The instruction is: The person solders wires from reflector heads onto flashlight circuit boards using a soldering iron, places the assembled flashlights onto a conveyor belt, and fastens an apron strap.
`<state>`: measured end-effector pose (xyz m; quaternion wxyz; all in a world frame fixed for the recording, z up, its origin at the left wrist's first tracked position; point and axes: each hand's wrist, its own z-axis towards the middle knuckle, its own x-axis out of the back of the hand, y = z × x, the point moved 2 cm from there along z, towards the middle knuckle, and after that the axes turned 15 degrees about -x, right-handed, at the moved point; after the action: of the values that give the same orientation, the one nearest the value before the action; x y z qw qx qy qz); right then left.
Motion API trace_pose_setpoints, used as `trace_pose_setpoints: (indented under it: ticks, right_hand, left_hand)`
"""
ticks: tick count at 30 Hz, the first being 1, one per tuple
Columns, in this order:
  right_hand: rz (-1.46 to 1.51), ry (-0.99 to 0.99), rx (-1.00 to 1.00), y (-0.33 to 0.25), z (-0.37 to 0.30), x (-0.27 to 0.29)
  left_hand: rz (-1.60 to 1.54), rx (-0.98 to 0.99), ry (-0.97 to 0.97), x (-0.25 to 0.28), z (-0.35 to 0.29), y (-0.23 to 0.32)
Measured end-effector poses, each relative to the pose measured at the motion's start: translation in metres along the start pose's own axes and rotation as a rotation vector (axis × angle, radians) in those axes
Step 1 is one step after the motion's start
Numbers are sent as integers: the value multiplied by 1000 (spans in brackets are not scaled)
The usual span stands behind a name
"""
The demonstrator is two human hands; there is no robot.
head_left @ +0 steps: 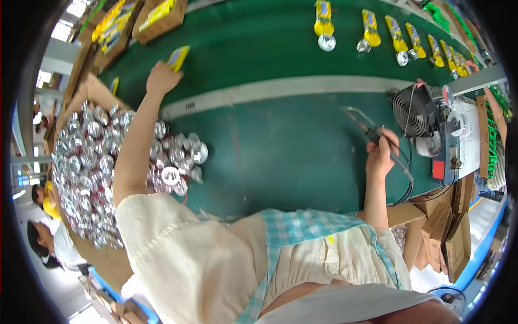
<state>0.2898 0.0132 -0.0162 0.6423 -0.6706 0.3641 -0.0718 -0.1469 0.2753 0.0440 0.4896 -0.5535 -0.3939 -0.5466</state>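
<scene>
My left hand (163, 79) reaches out over the green conveyor belt (253, 51), its fingers closed on the near end of a flat yellow piece (178, 58) with a bluish middle. Close to my body on the right, my right hand (380, 154) grips a soldering iron (372, 135) by its dark handle. The iron's thin metal tip points left and away from me, above the green work surface (280, 146). Beneath my left forearm lies a big heap of shiny silver round parts (89, 162), some spilling onto the work surface.
Yellow pieces with silver round parts (326, 42) lie in a row along the belt. Cartons of yellow pieces (159, 21) stand at far left. At right are a black fan (415, 112), a solder reel (457, 123) and cables. Cardboard boxes (440, 235) sit at lower right.
</scene>
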Motion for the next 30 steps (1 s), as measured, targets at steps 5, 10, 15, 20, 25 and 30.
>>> trace_pose_setpoints:
  ticks: [5,10,15,20,25,30]
  right_hand:
    - [8,-118,123,-1,-1,1]
    - [13,-166,130,5,-5,1]
    - [15,-155,173,0,-7,12]
    - [24,-159,170,0,-9,8]
    - [-15,-153,157,4,-8,9]
    - [-27,-126,149,3,-10,6]
  left_hand:
    - [-390,-345,123,29,-131,170]
    - [-517,-369,-49,-1,-184,227]
    - [-432,-220,354,26,-197,164]
    - [170,19,676,31,-189,25]
    - [274,-55,536,47,-144,-44]
    - [-63,-394,310,40,-130,-68]
